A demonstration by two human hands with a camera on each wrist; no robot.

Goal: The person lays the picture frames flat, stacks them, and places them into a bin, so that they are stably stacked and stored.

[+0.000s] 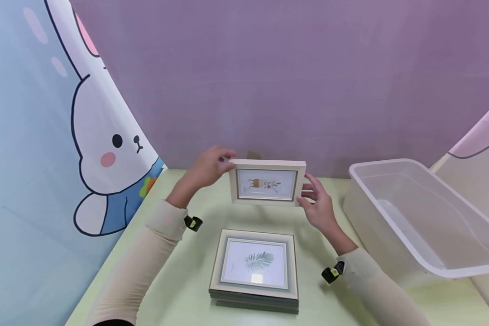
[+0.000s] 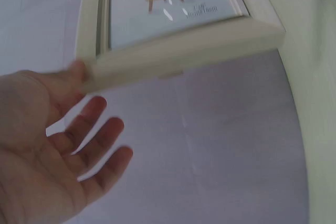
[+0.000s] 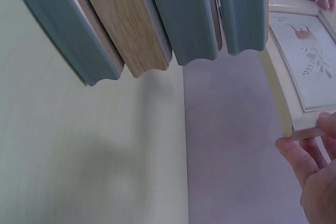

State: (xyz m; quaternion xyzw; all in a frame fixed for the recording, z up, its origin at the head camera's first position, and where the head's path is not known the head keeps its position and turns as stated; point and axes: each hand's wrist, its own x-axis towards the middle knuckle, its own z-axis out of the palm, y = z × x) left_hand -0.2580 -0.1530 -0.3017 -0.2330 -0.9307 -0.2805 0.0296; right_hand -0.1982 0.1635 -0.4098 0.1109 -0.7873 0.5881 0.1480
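Both hands hold a small cream picture frame [image 1: 267, 203] above the table, its glazed front toward the head camera. The print inside, a potted plant on a legged stand, lies sideways. My left hand [image 1: 209, 168] pinches the upper left corner; in the left wrist view the thumb [image 2: 77, 74] is at the frame's corner and the other fingers spread below it. At the right edge my right hand [image 1: 318, 206] grips the lower corner, thumb in front. Nearer the head camera lies a stack of picture frames [image 1: 253, 293], the top one with a green leaf print.
To the right stands a large translucent plastic bin [image 1: 385, 231] with a broad rim. A purple backdrop [image 1: 289, 81] rises behind the pale green table [image 1: 179, 280], and a rabbit-print cloth [image 1: 32, 158] hangs at the left. In the right wrist view, frame edges [image 3: 194, 24] are blue-grey and wood-brown.
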